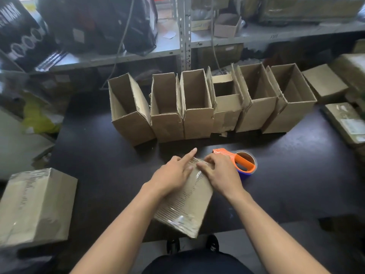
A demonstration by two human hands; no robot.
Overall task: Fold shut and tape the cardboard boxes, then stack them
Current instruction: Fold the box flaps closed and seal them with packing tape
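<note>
A closed cardboard box (185, 206) lies in front of me on the dark table (98, 155), with clear tape running along its top seam. My left hand (173, 175) presses flat on the box's far left part, index finger stretched out. My right hand (219, 171) rests on the far right part, its fingers curled onto the tape at the seam. An orange tape dispenser (242, 162) with its roll lies just right of my right hand. Several open boxes (197, 107) stand in a row behind. A taped box (35, 206) sits at the near left.
A metal shelf (185, 36) with dark bags and small boxes runs behind the table. More cardboard boxes (324, 82) and packages lie at the right edge. Yellow and white bags sit at the left. My shoes show below the table's front edge.
</note>
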